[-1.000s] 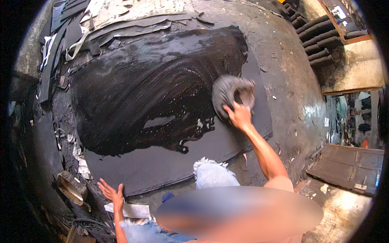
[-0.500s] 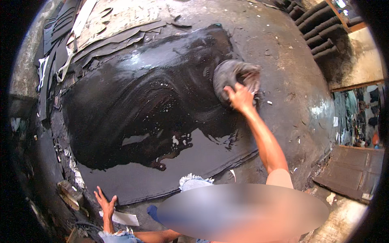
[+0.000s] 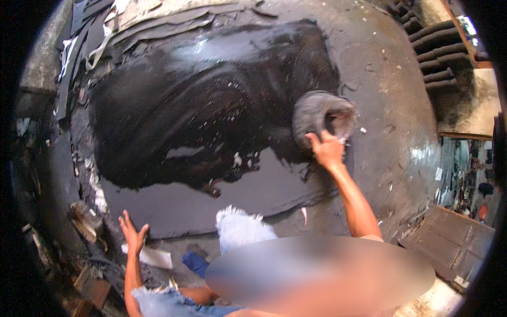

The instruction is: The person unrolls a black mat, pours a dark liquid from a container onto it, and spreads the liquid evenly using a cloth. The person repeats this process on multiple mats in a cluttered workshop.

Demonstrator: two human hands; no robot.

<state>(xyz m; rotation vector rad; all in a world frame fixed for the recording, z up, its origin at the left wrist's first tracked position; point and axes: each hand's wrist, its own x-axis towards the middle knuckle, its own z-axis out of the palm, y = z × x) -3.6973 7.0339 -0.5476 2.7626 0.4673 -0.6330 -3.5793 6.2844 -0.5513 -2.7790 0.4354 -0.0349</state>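
A large dark grey sheet (image 3: 158, 208) lies before me, most of its far part coated in wet, shiny black liquid (image 3: 158, 121). Near the sheet's right edge, my right hand (image 3: 328, 151) grips a round grey wad (image 3: 312, 113) with a hollow middle. It looks like bunched cloth or foam, but its material is unclear. The wad rests on the black coating, blurred by motion. My left hand (image 3: 133, 235) is open, fingers spread, beside the sheet's near left corner and holding nothing. The near strip of the sheet is matt, with a ragged wet border.
Dark offcut strips (image 3: 174, 26) lie beyond the sheet. Dark rolls (image 3: 435, 47) are stacked at the far right, above a brown wooden panel (image 3: 435, 238). A white scrap (image 3: 153, 257) and a dark blue cloth (image 3: 195, 264) lie near my bent, denim-covered knee (image 3: 243, 230).
My right hand has drawn the grey wad nearer to me along the sheet's right side. The whole view has shifted slightly. My left hand stays spread by the near left corner.
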